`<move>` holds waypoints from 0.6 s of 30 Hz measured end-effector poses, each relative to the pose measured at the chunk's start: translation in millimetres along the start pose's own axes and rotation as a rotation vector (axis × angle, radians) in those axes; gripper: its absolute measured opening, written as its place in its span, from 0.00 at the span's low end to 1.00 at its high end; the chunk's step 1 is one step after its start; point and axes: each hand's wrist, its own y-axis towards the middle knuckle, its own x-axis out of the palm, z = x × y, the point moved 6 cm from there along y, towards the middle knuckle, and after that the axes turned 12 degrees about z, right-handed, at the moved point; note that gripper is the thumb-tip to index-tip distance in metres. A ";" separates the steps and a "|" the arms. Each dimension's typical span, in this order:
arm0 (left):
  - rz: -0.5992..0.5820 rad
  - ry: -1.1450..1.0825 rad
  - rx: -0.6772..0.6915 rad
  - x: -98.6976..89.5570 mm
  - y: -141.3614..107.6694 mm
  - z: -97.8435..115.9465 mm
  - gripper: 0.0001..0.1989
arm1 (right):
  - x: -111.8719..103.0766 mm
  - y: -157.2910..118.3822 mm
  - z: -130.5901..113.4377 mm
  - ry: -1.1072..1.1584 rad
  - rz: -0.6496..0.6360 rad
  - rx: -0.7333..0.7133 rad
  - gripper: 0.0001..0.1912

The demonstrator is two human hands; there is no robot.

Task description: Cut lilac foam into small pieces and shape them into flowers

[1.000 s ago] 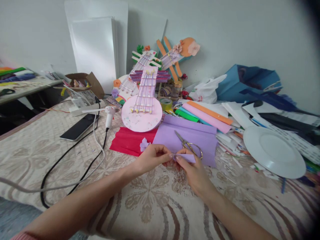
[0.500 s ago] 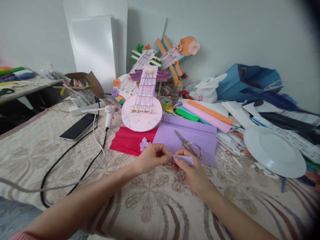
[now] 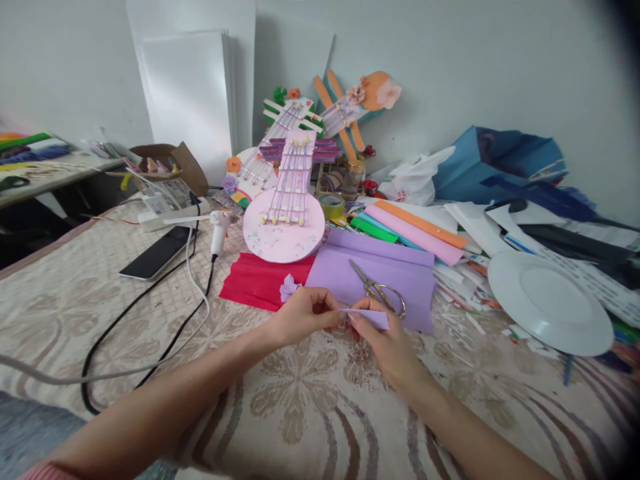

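My left hand pinches one end of a small purple crepe paper strip. My right hand is closed on the same strip, and its free end sticks out over the fingers. Fingertips of both hands nearly meet, hiding part of the paper. Just behind my left hand a purple paper flower lies on red crepe paper. Beyond my right hand, gold-handled scissors rest on a large purple crepe sheet.
A pink paper-plate guitar stands behind the sheets. To the left are a white glue gun with looping cords and a phone. Rolled coloured papers, paper scraps and a white plate lie at the right.
My hands stay in nearly the same place. The fingers have shifted slightly along the purple strip, whose free end has moved a touch to the right.
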 end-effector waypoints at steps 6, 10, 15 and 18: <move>-0.029 0.039 0.006 -0.5 -1.2 2.4 0.09 | 3.7 -1.4 -3.8 0.001 -0.032 0.001 0.07; -0.046 0.030 -0.007 -0.7 0.0 -0.7 0.10 | 0.6 -1.0 -4.0 -0.025 -0.015 -0.022 0.08; -0.104 0.037 -0.022 2.0 0.0 -3.1 0.11 | -0.5 0.2 -1.2 -0.018 -0.006 -0.020 0.08; -0.078 0.061 0.029 1.5 -1.1 0.7 0.09 | 1.0 -0.4 -1.8 -0.016 -0.006 -0.008 0.07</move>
